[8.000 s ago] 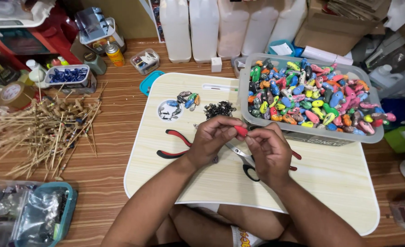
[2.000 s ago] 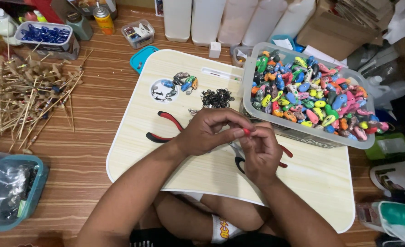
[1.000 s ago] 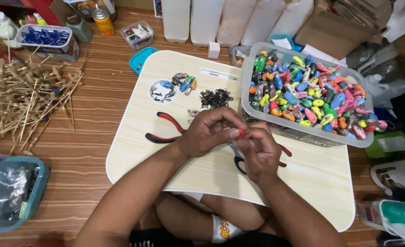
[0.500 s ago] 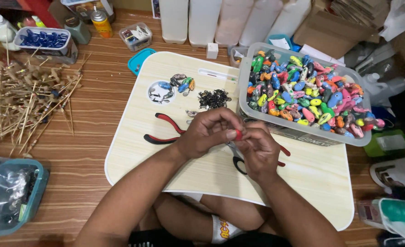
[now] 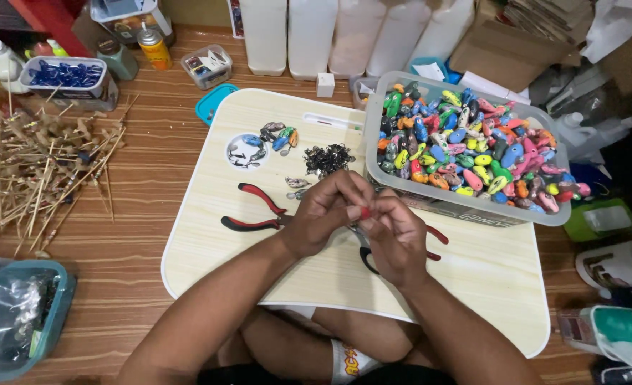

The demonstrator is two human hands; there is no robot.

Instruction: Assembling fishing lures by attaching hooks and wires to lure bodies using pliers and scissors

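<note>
**benchfly:** That small red lure body (image 5: 364,212) is pinched between the fingertips of both hands, just above the middle of the lap tray (image 5: 209,235). Left hand (image 5: 323,214) is curled closed around it from one side, right hand (image 5: 394,239) nips it from the other. Looks easy to fumble to me, with only fingertips holding something that tiny.

**tacklebodger:** Yeah, and if it pops loose it could roll off the tray's near edge into the lap. I'd also worry about the heap of small black metal hardware (image 5: 327,158) toward the far edge, one elbow nudge would scatter it. The red-handled pliers (image 5: 253,214) sit just beside the left wrist, and the clear bin of painted lures (image 5: 473,153) overhangs the far right corner, so a bump might tip it.
</note>
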